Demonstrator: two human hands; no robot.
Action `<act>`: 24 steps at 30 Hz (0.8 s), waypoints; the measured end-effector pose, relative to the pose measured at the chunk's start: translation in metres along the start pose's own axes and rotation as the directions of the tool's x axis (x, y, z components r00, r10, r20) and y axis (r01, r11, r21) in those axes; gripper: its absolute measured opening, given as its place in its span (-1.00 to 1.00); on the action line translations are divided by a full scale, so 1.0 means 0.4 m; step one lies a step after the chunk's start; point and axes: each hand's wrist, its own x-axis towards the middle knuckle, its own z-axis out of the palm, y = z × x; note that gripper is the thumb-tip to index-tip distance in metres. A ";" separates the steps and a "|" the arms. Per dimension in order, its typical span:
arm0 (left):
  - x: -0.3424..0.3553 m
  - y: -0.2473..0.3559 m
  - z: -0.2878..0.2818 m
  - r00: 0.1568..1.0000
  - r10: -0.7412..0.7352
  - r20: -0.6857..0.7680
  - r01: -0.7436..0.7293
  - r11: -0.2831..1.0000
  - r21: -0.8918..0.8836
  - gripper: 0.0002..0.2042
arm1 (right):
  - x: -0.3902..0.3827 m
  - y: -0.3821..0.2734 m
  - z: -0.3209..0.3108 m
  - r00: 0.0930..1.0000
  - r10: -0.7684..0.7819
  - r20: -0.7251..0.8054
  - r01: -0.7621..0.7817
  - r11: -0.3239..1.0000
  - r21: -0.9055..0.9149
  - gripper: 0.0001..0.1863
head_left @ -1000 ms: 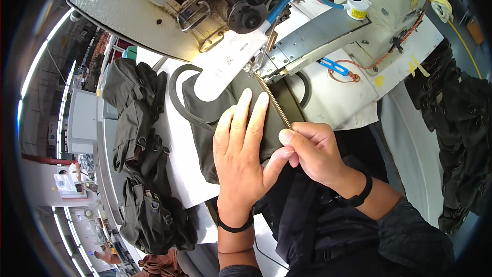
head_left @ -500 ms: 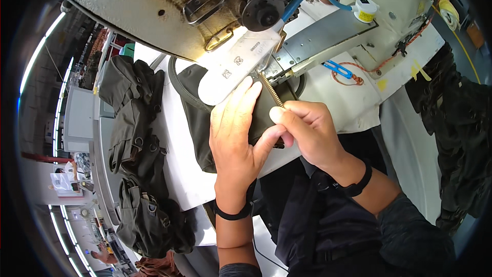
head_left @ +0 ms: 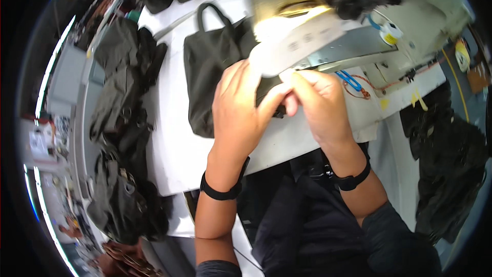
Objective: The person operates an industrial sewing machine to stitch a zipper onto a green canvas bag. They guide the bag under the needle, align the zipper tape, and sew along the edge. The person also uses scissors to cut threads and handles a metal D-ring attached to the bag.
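While the left hand [head_left: 236,107] lies flat with its fingers extended, seemingly to keep the cloth steady, a dark olive bag [head_left: 205,66] rests beneath it on a white table [head_left: 174,159], its upper right part hidden by the pale guard [head_left: 294,48] of a sewing machine [head_left: 435,41]. Just beside it, the right hand [head_left: 325,100] brings thumb and curled fingers together near the guard, as if for fine guiding, though whether they grip anything cannot be told. Blue snips [head_left: 348,79] lie near that hand, apparently for easy reach.
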 end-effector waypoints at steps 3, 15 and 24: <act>-0.027 0.001 0.030 0.985 0.142 -0.100 -0.140 0.990 0.022 -0.66 | -0.002 -0.008 -0.024 1.000 0.002 0.002 -0.002 0.998 -0.063 -0.68; -0.063 0.006 0.041 0.978 0.133 -0.160 -0.135 0.991 0.003 -0.42 | -0.001 -0.020 -0.003 1.000 0.018 0.025 -0.015 0.994 -0.108 -0.67; -0.090 0.041 0.087 0.977 0.008 -0.215 0.005 0.998 0.060 -0.57 | 0.003 -0.018 -0.024 0.998 0.019 0.057 -0.009 0.986 -0.167 -0.67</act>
